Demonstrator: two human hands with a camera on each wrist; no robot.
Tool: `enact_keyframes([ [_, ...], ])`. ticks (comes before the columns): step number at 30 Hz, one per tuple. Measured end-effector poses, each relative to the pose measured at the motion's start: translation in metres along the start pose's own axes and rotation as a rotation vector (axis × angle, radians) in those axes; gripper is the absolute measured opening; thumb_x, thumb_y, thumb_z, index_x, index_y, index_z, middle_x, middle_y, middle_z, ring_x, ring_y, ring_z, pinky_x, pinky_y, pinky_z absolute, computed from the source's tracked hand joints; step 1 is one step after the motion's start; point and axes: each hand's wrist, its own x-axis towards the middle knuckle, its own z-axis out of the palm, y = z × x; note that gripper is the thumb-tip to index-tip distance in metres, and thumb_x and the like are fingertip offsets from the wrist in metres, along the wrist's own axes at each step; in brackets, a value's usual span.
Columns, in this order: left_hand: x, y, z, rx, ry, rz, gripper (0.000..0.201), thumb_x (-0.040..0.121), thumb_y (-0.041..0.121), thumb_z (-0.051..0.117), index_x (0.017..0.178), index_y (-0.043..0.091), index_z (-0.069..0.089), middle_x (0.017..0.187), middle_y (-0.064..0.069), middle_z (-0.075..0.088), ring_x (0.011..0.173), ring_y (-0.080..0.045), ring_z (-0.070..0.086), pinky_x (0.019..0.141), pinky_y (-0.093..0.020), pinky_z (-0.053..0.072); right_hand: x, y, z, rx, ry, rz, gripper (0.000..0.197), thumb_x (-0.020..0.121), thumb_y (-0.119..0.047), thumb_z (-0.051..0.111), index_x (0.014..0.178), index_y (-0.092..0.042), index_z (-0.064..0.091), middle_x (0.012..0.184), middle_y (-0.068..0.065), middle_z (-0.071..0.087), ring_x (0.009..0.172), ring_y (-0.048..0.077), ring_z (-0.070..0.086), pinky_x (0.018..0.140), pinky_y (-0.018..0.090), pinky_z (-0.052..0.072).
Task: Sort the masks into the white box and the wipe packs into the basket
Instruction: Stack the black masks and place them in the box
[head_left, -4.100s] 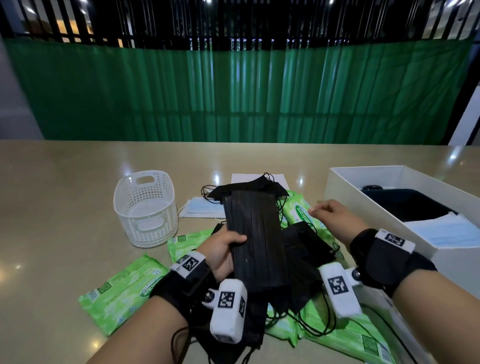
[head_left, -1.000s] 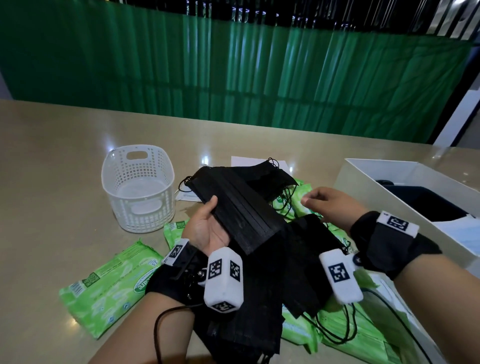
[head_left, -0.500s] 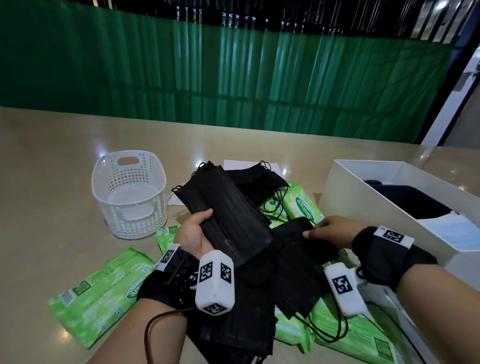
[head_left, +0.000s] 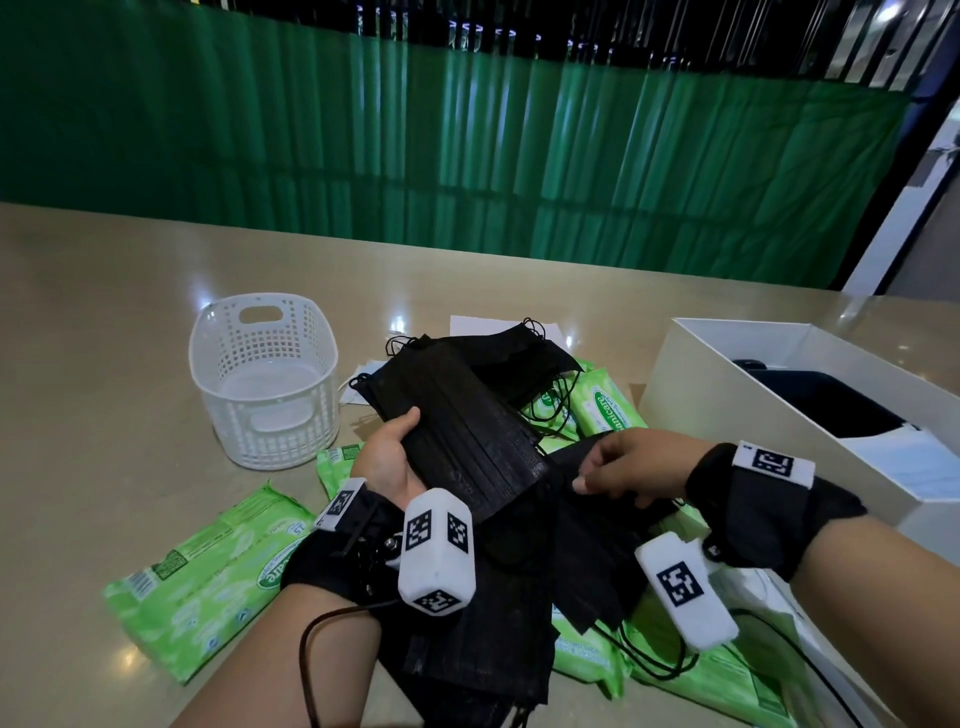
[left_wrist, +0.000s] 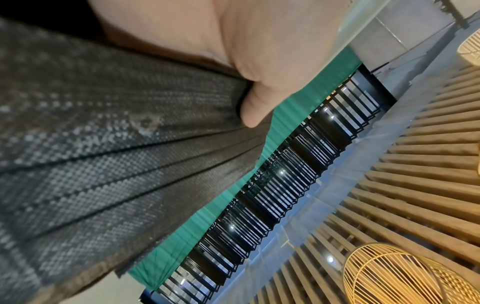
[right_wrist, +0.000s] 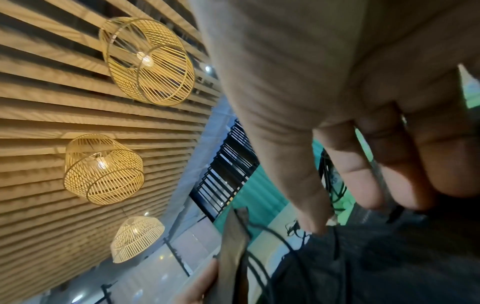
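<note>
The counter (head_left: 104, 322) carries the white box (head_left: 691, 374) at the far right, with dark and pale masks already inside, and the basket (head_left: 262, 382) at the far left, with no pack inside. Green wipe packs (head_left: 208, 577) lie scattered under a heap of black masks (head_left: 587, 561) in the near middle. Since a second ago the left hand (head_left: 387, 460) has kept its grip on a stack of black masks (head_left: 462, 431), thumb over the edge, while the right hand (head_left: 631, 467) has dropped from hovering onto the heap, fingertips pinching down. Whether it already grips one, I cannot tell. Likely more masks get gathered before going to the box.
</note>
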Motion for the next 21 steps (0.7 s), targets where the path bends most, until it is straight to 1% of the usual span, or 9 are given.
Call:
enact_keyframes([
  [2,-0.001,0.001,0.0,-0.009,0.003,0.001,0.032,0.098,0.026,0.043,0.098,0.001,0.063,0.093,-0.018,0.069,0.09,-0.034,0.062,0.076,-0.049,0.047,0.0,-0.005,0.004,-0.07,0.001,-0.008,0.026,0.077,-0.039,0.073,0.09,-0.021,0.059,0.079,-0.004,0.058,0.063,0.008,0.052,0.053,0.017,0.042],
  [4,-0.002,0.002,0.0,-0.019,0.0,-0.001,0.033,0.098,0.027,0.043,0.1,0.001,0.063,0.097,-0.018,0.067,0.09,-0.034,0.062,0.073,-0.048,0.046,0.001,-0.008,0.008,-0.101,-0.011,-0.02,0.027,0.077,-0.037,0.074,0.088,-0.019,0.057,0.078,-0.002,0.058,0.062,0.01,0.05,0.054,0.017,0.04],
  [8,-0.002,0.003,0.0,-0.013,-0.006,-0.015,0.034,0.098,0.029,0.042,0.101,0.002,0.062,0.099,-0.018,0.066,0.091,-0.034,0.062,0.074,-0.047,0.047,0.003,-0.012,0.017,-0.08,-0.069,-0.034,0.027,0.075,-0.038,0.075,0.071,-0.021,0.054,0.061,-0.008,0.052,0.053,0.007,0.046,0.051,0.018,0.038],
  [12,-0.003,0.002,0.0,-0.01,0.019,-0.021,0.032,0.098,0.028,0.043,0.103,0.002,0.062,0.099,-0.019,0.066,0.09,-0.034,0.062,0.073,-0.047,0.047,0.006,-0.011,0.02,-0.139,-0.04,-0.106,0.03,0.079,-0.03,0.072,0.063,-0.018,0.049,0.06,-0.007,0.05,0.055,0.008,0.046,0.056,0.021,0.038],
  [14,-0.003,0.002,0.001,-0.011,0.023,-0.034,0.033,0.098,0.028,0.043,0.104,0.002,0.061,0.099,-0.018,0.066,0.089,-0.034,0.062,0.07,-0.047,0.046,0.007,-0.008,0.013,-0.078,0.031,-0.117,0.025,0.082,-0.028,0.069,0.066,-0.018,0.052,0.065,-0.005,0.054,0.064,0.013,0.052,0.066,0.025,0.042],
  [15,-0.004,0.002,0.001,-0.013,0.022,-0.036,0.032,0.098,0.028,0.043,0.104,0.002,0.061,0.098,-0.018,0.066,0.089,-0.034,0.062,0.069,-0.047,0.046,0.007,-0.005,0.007,-0.025,0.094,-0.111,0.022,0.083,-0.028,0.068,0.069,-0.018,0.054,0.068,-0.004,0.056,0.068,0.016,0.054,0.071,0.028,0.044],
  [18,-0.004,0.002,0.001,-0.023,0.021,-0.013,0.03,0.099,0.025,0.042,0.103,0.002,0.061,0.095,-0.017,0.066,0.086,-0.033,0.062,0.069,-0.046,0.046,0.007,0.001,-0.017,0.239,0.359,-0.088,0.014,0.086,-0.021,0.066,0.076,-0.017,0.056,0.077,0.007,0.063,0.073,0.024,0.06,0.076,0.033,0.05],
  [20,-0.003,0.001,0.001,-0.012,0.012,-0.004,0.03,0.099,0.024,0.042,0.104,0.002,0.061,0.096,-0.017,0.066,0.087,-0.033,0.062,0.07,-0.047,0.047,0.008,0.007,-0.033,0.408,0.508,-0.092,0.008,0.087,-0.016,0.063,0.081,-0.017,0.057,0.089,0.017,0.066,0.082,0.032,0.064,0.083,0.042,0.052],
  [21,-0.003,0.0,0.001,0.0,0.006,-0.009,0.03,0.099,0.024,0.042,0.104,0.002,0.061,0.095,-0.017,0.067,0.088,-0.033,0.062,0.07,-0.047,0.047,0.008,0.007,-0.039,0.475,0.559,-0.104,0.007,0.088,-0.014,0.062,0.083,-0.017,0.057,0.093,0.019,0.066,0.086,0.034,0.065,0.087,0.047,0.053],
])
